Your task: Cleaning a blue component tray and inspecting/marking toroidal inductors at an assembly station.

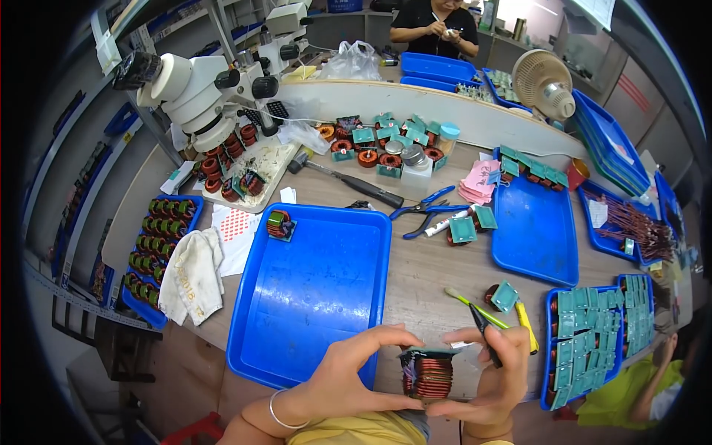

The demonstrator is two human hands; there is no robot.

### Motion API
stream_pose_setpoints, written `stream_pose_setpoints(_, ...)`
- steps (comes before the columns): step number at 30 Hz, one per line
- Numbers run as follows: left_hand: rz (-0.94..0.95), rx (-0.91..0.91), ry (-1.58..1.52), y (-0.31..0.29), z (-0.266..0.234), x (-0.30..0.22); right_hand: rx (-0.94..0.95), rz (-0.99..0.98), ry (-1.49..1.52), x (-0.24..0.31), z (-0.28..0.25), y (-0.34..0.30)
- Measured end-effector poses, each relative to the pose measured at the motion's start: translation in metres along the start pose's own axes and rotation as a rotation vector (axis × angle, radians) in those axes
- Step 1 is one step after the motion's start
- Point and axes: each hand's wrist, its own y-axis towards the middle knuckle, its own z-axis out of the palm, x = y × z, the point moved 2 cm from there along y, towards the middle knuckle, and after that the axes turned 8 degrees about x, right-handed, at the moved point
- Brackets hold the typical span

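Observation:
My left hand (348, 374) and my right hand (486, 371) together hold a copper-wound coil (428, 374) with a teal base plate, close to my body at the table's near edge. My left thumb and fingers pinch its left side. My right hand grips its right side and also carries black tweezers (483, 334) pointing up. A large blue tray (311, 289) lies just beyond my left hand, with one single coil (280, 223) in its far left corner.
A microscope (200, 85) stands far left over a white board of coils. Blue trays of coils sit left (152, 256) and right (593, 334). A hammer (348, 182), blue pliers (423, 211), a brush (475, 302), a cloth (193, 274), a fan (545, 81). Another person (436, 26) works opposite.

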Motion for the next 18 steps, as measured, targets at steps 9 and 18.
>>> stream_pose_setpoints(9, -0.129, -0.105, -0.840, 0.005, 0.002, 0.003, -0.337, 0.121, 0.097, -0.009, -0.003, 0.003)
stream_pose_setpoints(18, 0.020, -0.098, -0.646, -0.003, 0.001, 0.016, -0.094, 0.020, 0.142, -0.015, 0.006, 0.009)
